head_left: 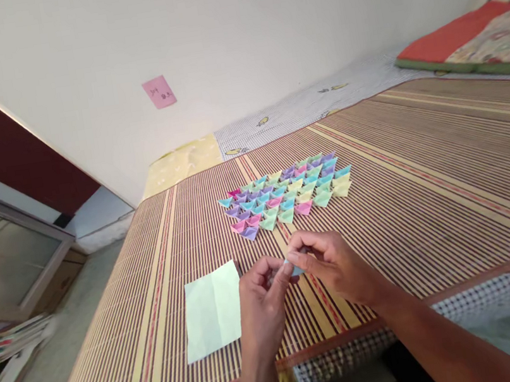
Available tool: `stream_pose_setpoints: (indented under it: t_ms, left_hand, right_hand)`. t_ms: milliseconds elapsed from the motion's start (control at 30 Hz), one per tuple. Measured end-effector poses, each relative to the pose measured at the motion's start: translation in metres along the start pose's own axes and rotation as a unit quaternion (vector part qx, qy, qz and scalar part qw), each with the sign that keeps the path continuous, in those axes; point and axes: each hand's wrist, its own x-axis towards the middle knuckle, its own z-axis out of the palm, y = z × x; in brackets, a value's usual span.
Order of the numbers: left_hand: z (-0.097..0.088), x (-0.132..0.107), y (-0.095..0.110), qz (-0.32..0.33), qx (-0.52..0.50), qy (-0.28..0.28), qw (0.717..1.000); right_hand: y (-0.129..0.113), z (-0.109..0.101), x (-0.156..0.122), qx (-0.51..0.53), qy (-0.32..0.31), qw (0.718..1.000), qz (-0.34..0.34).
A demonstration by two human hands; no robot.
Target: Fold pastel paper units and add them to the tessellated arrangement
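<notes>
A small piece of folded blue paper (294,267) is pinched between my two hands above the striped mat, mostly covered by the fingers. My left hand (266,288) grips its left side with thumb and fingers. From the right, my right hand (326,262) pinches the same paper. Just beyond the hands, several folded paper boats (284,193) in pink, purple, blue, green and yellow stand in close rows. Left of my left hand lies a pale green sheet of paper (213,312) with a crease down it.
The striped bamboo mat (148,309) covers the bed up to its front edge. A folded red and floral quilt (462,39) lies at the far right. On the white wall behind hangs a pink note (159,92). Printed items (15,354) are on the floor at left.
</notes>
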Motion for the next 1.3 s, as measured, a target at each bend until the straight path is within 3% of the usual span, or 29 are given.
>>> stream_pose_setpoints:
  t_ms: [233,333,633,800,1000,1167,1300]
  left_hand:
    - [0.000,0.003,-0.008,0.012,-0.017,0.092,0.995]
    - [0.000,0.005,-0.011,0.010,-0.026,0.118,0.993]
    - [-0.001,0.006,-0.012,0.015,-0.052,0.109,0.993]
    - [-0.004,0.005,-0.014,0.010,-0.073,0.111,0.991]
    - [-0.008,0.004,-0.008,0.002,-0.027,0.072,0.997]
    - [0.005,0.004,-0.012,0.014,-0.085,0.138,0.987]
    - [0.015,0.005,-0.013,0.009,-0.117,0.146,0.982]
  right_hand:
    - [0.002,0.006,0.002,0.033,-0.029,0.997,0.056]
    - [0.005,0.008,0.001,0.014,-0.012,0.998,0.065]
    - [0.010,0.009,0.000,-0.016,-0.018,0.999,0.044]
    - [0.011,0.009,0.000,-0.005,0.016,0.998,0.053]
    - [0.011,0.011,0.000,-0.058,0.068,0.996,0.024]
    - [0.013,0.019,0.001,0.019,0.042,0.997,0.058]
    - [0.013,0.020,0.000,-0.023,0.054,0.998,0.032]
